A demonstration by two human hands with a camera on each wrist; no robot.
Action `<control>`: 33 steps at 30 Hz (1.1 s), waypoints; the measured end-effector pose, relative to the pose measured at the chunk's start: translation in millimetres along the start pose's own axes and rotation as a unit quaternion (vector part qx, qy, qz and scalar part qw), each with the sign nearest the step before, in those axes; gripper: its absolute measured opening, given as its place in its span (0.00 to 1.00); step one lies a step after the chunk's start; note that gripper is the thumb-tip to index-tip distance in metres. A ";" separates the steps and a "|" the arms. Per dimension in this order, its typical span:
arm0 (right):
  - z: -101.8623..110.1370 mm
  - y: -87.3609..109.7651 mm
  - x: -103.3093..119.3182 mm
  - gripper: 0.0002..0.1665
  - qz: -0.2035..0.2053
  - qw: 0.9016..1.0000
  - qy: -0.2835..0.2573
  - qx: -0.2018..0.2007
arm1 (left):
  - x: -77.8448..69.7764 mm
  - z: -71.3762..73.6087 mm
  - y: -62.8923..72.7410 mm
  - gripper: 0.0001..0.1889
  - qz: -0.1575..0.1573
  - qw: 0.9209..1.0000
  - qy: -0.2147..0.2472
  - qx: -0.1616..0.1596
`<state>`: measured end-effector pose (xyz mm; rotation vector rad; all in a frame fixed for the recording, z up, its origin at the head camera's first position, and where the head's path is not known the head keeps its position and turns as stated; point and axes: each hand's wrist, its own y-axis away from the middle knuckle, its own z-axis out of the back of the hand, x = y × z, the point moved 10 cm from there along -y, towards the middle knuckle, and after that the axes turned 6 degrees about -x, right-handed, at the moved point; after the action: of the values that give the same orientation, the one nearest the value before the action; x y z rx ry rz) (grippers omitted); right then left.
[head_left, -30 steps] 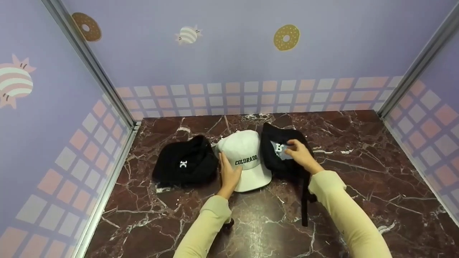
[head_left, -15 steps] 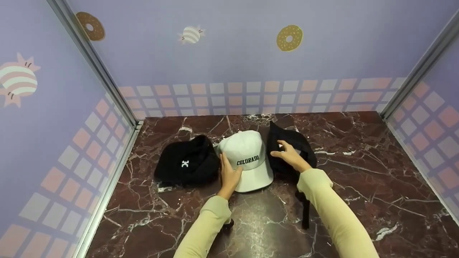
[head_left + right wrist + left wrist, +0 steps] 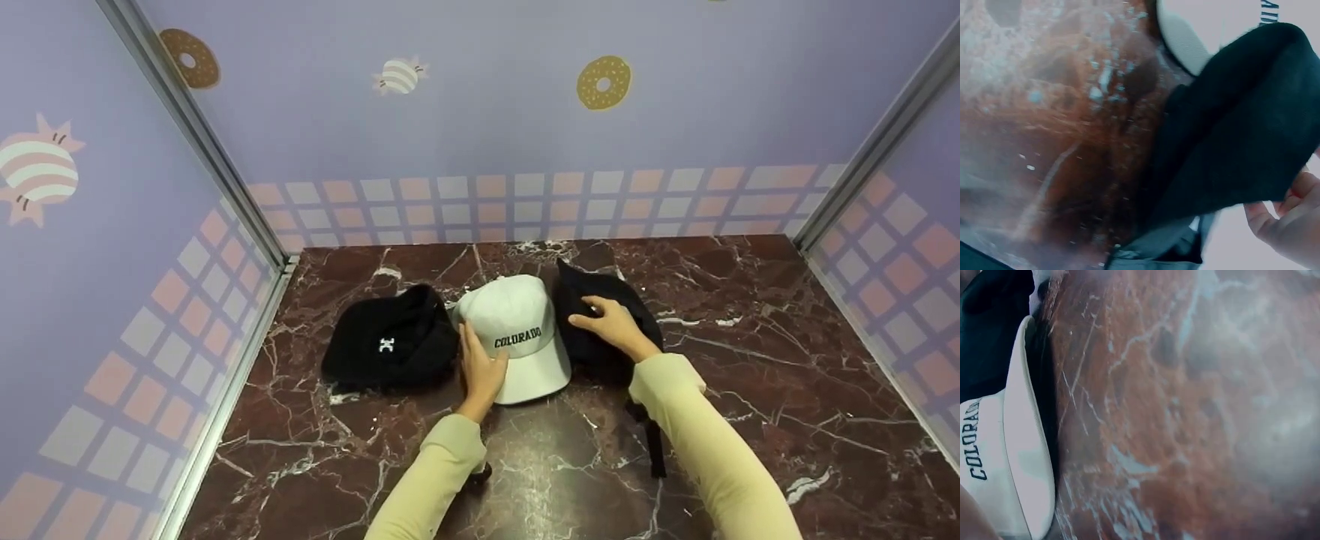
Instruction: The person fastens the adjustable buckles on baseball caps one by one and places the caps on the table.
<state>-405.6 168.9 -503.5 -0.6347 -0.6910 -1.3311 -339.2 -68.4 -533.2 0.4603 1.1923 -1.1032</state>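
A white cap [image 3: 517, 322] lettered COLORADO sits upright, its brim towards me. My left hand [image 3: 480, 371] rests against its left side, fingers fairly straight along the crown and thumb on the front by the brim. To its right is a black cap [image 3: 589, 281]. My right hand [image 3: 615, 326] holds the black cap, thumb and forefinger bent at it. In the right wrist view the raised black fabric [image 3: 1247, 129] meets my fingers at its edge, some fingertips hidden behind it. Another black cap [image 3: 390, 341] with a small white emblem lies left of the white one.
The caps stand in a row on a dark red marble-patterned table [image 3: 750, 322]. A purple back wall [image 3: 495, 112] with a checked band rises behind it. Metal-framed side panels [image 3: 82, 247] bound the table. A black strap [image 3: 656, 450] hangs below the right wrist.
My right hand has moved slightly left over the black cap, and that cap's grey patch and white emblem are now hidden. The left hand and white cap have stayed nearly still.
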 end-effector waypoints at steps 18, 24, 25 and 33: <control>20.9 11.4 34.8 0.22 0.019 0.998 -0.028 0.059 | -58.0 -29.7 17.3 0.35 -0.101 0.987 -0.003 0.128; 16.2 18.8 50.4 0.20 0.056 0.996 -0.008 0.076 | -80.4 -46.7 29.8 0.36 -0.164 0.966 -0.047 0.195; 15.1 20.0 51.8 0.19 0.060 0.995 -0.001 0.080 | -84.0 -50.0 31.9 0.36 -0.173 0.961 -0.056 0.207; 5.5 30.0 66.8 0.18 0.086 0.989 0.019 0.122 | -111.1 -70.4 42.8 0.35 -0.250 0.924 -0.108 0.268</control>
<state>-369.4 134.1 -449.8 -0.4589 -0.7370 -1.0778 -333.8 54.0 -469.0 0.4396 0.8162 -1.8934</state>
